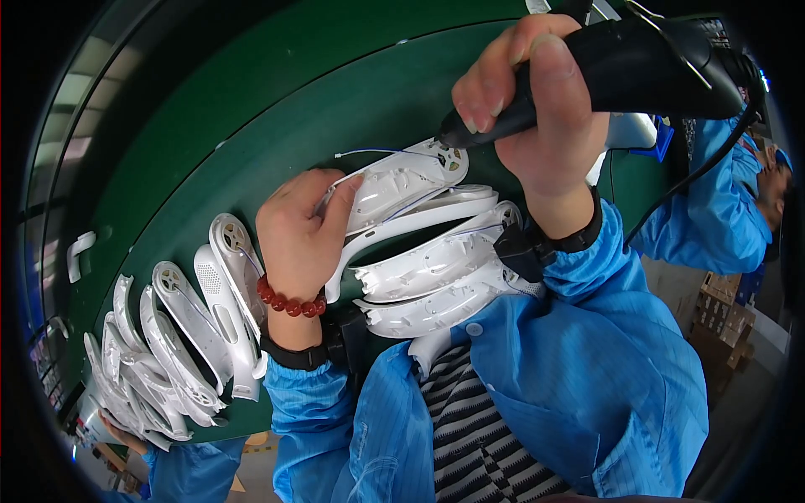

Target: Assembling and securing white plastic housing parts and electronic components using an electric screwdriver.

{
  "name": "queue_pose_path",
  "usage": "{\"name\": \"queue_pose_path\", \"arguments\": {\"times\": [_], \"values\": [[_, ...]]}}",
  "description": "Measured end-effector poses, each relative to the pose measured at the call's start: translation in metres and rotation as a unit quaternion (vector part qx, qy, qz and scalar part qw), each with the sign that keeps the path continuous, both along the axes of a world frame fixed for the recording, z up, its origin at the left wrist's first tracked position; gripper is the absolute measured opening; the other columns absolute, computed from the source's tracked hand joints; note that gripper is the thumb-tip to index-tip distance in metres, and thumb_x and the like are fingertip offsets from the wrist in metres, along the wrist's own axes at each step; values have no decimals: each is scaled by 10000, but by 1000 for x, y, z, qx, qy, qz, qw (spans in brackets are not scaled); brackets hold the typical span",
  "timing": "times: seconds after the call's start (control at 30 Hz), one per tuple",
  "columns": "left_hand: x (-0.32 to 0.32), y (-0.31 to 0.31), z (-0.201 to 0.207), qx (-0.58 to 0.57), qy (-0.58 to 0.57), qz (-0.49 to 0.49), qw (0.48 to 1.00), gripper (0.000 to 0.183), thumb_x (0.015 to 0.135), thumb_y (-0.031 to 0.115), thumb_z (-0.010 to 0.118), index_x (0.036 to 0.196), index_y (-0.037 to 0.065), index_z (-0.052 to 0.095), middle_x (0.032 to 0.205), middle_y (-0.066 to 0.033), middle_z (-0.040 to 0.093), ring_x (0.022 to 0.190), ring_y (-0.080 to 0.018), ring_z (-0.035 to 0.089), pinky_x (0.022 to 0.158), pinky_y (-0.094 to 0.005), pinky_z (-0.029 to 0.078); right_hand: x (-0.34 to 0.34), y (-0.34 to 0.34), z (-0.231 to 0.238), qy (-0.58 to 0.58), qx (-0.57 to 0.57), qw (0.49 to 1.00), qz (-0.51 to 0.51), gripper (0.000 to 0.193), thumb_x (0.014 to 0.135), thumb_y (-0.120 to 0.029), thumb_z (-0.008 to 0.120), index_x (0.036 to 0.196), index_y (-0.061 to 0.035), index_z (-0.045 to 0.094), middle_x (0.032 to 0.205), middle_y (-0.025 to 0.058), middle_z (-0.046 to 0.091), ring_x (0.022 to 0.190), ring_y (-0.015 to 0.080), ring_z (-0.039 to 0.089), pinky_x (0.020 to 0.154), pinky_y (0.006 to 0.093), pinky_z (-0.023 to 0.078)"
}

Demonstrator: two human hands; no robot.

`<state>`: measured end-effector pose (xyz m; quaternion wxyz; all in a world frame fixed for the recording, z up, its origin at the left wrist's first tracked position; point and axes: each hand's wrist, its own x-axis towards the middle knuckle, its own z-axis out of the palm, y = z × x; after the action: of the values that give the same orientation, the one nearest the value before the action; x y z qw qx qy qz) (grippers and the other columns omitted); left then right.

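Observation:
My right hand (545,109) is wrapped round a black electric screwdriver (637,71). Its tip meets the round, spoked end of a curved white plastic shell (390,191); whether the bit sits in a screw is hidden. A thin blue wire (377,151) runs from that end out over the mat. Pinching the shell's other end between thumb and fingers is my left hand (302,222), with a red bead bracelet at the wrist. Right below lie more curved white shells (428,264), some with round ends and blue wires, close against my body.
Several white shells (180,323) lie in an overlapping row at the left on the green table mat (277,126). A small white part (80,254) rests far left. The screwdriver's black cord (696,174) hangs at the right, near a co-worker in blue (688,218). Another person's hand (122,432) shows lower left.

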<state>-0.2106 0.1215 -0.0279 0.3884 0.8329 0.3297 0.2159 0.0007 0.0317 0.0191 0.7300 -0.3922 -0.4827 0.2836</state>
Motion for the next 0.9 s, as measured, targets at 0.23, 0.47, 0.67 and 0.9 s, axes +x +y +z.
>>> {"name": "queue_pose_path", "arguments": {"times": [0.23,0.47,0.67,0.9], "values": [[-2,3,-1,6,17,-15,1000,171,855,147,680,884,-21,677,718,-156,634,603,-234,589,587,-304,455,-8,4,2,27,3,999,-17,188,1006,-186,381,993,-30,485,682,100,515,539,172,490,538,335,444],[0,2,-1,8,4,0,1000,119,816,126,694,813,8,681,706,-143,628,601,-297,592,562,-352,453,-3,7,0,68,-5,996,-49,188,964,-208,500,989,-25,464,645,102,521,526,176,498,526,327,451],[0,2,0,2,7,5,1000,118,808,127,703,812,11,682,691,-140,620,582,-290,580,552,-348,447,-2,3,2,15,3,1000,-26,193,998,-173,375,1030,-21,491,682,100,513,538,176,492,531,338,446],[0,2,-2,2,-12,2,1000,105,804,118,702,808,16,679,678,-133,612,570,-290,570,538,-347,437,2,4,-1,5,20,1000,-11,208,1005,-205,389,1043,-28,492,688,96,512,544,177,493,531,345,446]]}}
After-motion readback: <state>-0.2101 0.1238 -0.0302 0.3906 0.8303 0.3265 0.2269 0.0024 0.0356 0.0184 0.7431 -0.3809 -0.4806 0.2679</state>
